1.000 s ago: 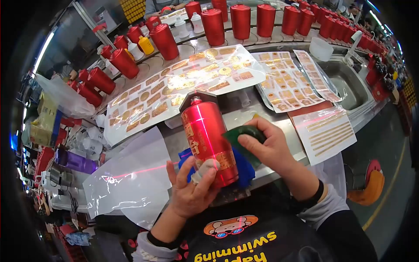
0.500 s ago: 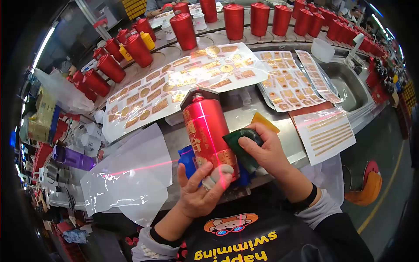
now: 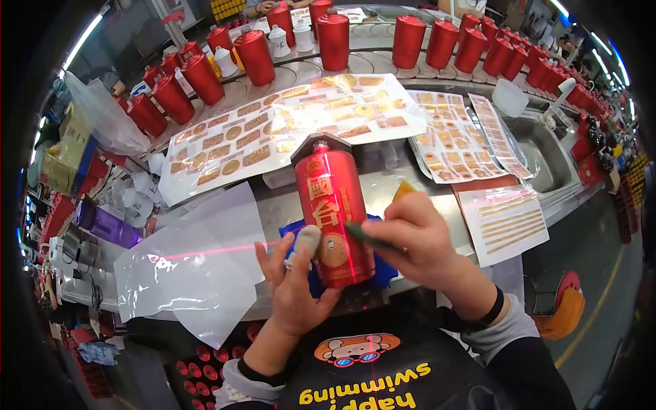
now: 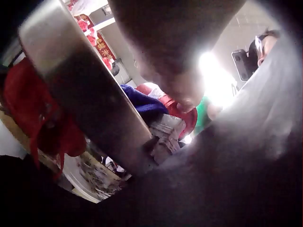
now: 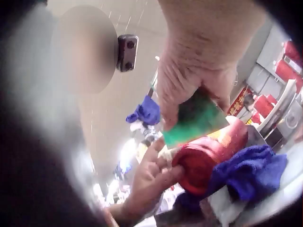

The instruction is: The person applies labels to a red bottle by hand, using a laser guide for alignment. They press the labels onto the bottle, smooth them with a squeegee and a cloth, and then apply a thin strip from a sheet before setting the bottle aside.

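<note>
1. red bottle [image 3: 331,195]: one, gold-lettered, lying on the blue cloth [image 3: 387,272], neck end at a black holder [image 3: 298,149].
2. left hand [image 3: 298,294]: fingers spread apart, one wrapped in white, touching the bottle's side near its base.
3. right hand [image 3: 425,240]: fingers and thumb clamped on a green scraper [image 5: 196,124], its edge at the bottle's gold-marked face.
4. printed sheet [image 3: 239,154]: beyond the bottle.
</note>
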Demonstrator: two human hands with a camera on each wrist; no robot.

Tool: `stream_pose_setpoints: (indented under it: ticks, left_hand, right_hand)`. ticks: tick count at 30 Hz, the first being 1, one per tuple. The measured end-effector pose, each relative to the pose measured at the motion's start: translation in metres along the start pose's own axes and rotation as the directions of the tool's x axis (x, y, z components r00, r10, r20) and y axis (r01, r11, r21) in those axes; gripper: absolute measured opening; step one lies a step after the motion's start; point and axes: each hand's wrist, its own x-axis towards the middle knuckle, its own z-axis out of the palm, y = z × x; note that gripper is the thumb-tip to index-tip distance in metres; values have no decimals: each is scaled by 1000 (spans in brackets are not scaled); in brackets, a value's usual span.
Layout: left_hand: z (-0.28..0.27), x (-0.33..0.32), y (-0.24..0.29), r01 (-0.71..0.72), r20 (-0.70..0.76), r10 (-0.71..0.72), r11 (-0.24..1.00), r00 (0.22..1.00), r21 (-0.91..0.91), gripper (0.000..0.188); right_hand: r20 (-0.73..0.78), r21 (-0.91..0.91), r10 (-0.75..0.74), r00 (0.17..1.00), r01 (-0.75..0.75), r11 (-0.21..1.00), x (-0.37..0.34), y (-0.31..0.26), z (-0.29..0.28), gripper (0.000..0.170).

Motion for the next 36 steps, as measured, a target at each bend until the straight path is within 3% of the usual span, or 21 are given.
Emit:
stream_pose_setpoints:
  ticks: [2,3,4,6,7,10,11,14,17,20,21,23,26,27,28,30,31,34,36]
  left_hand:
    - [4,2,-3,92,17,-92,995,996,-41,86]
    - [2,3,-3,116,28,-115,992,993,-46,88]
    - [0,3,-2,143,43,-140,988,989,-54,90]
    - [-7,8,-1,45,77,-48,998,996,42,92]
    - [-10,8,-2,17,71,-21,999,997,50,93]
    - [-10,15,0,44,49,-45,999,998,16,95]
    - [-9,18,2,70,43,-69,998,997,-10,96]
    - [-18,26,1,-45,68,42,998,997,39,96]
    - [-17,31,-1,-100,75,99,995,992,8,92]
    - [-16,27,1,109,114,-79,952,990,-285,88]
    - [-10,22,6,310,127,-289,774,949,-552,76]
    - [-10,26,2,344,137,-317,820,939,-458,66]
    - [-15,45,10,379,110,-364,868,925,-320,37]
    - [-15,48,12,384,105,-370,878,923,-285,31]
    - [-15,50,13,386,101,-373,888,922,-250,25]
    - [-16,47,10,486,181,-455,753,872,-444,16]
    - [-17,45,9,528,231,-486,664,843,-529,12]
    - [-24,49,13,498,208,-475,643,855,-581,9]
    - [-31,56,16,412,133,-405,751,905,-515,10]
  right_hand:
    - [155,96,-53,986,38,995,-1,-9,-2,32]
    - [226,279,-41,973,-24,960,-1,-15,-5,27]
    - [221,280,59,973,-121,953,0,-13,-6,26]
    - [204,278,254,945,-305,911,5,-6,-8,23]
    - [42,179,296,954,-299,937,2,3,-3,19]
    - [12,396,520,854,-482,782,-8,0,-1,17]
    - [81,452,597,798,-563,692,-13,-2,-2,21]
    - [-74,411,594,801,-518,750,-24,4,10,26]
    - [-122,511,600,790,-468,721,-24,3,17,32]
    - [-115,347,477,872,-414,841,-33,13,16,34]
    - [-108,394,523,845,-447,803,-32,11,16,34]
    - [-77,483,610,789,-505,715,-28,4,13,33]
    - [-125,272,407,905,-363,891,-20,6,11,31]
    - [-77,391,486,871,-422,818,-16,-3,10,31]
    - [-68,292,417,906,-382,877,-16,-1,9,32]
    - [-32,85,288,957,-284,955,-17,1,5,34]
    - [-18,125,334,942,-330,936,-18,0,6,34]
    - [-50,130,420,906,-411,903,-14,-4,15,35]
    - [-51,78,433,900,-429,900,-13,-5,20,40]
